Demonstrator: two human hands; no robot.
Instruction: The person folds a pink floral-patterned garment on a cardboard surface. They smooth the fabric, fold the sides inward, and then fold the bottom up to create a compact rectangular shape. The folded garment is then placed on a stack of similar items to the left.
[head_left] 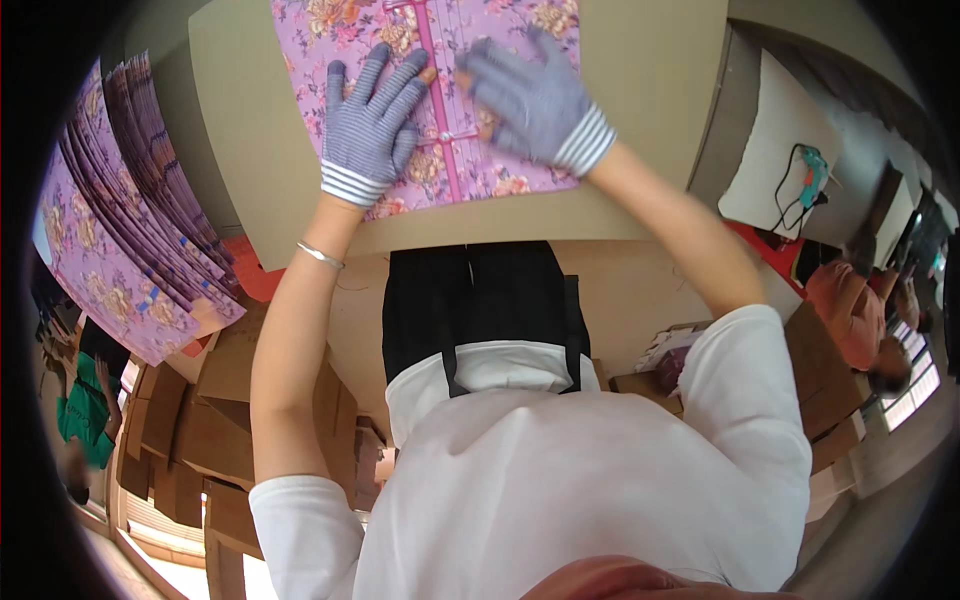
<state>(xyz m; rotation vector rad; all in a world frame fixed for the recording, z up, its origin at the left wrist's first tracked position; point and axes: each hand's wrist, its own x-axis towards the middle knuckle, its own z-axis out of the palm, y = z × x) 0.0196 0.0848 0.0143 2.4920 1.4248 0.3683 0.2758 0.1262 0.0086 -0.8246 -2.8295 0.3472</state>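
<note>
A flat purple piece with a floral print (510, 180), perhaps a folded paper bag or cover, lies on the tan board. A bright pink ribbon-like strip (447, 165) runs down its middle, with a shorter cross strip near its lower end. My left hand (372, 125), in a grey-blue striped knit glove with some bare fingertips, rests flat on the left half, fingers spread. On the right half, my right hand (535, 105) wears a matching glove. Its fingers are stretched out beside the strip and slightly blurred. Neither hand grips anything.
Stacks of similar purple floral pieces (110, 240) stand at the left. The tan board (660, 110) covers the work table. At right, a teal glue gun (812, 175) with a black cord lies on a pale sheet. Cardboard boxes (225, 410) and people at work are around.
</note>
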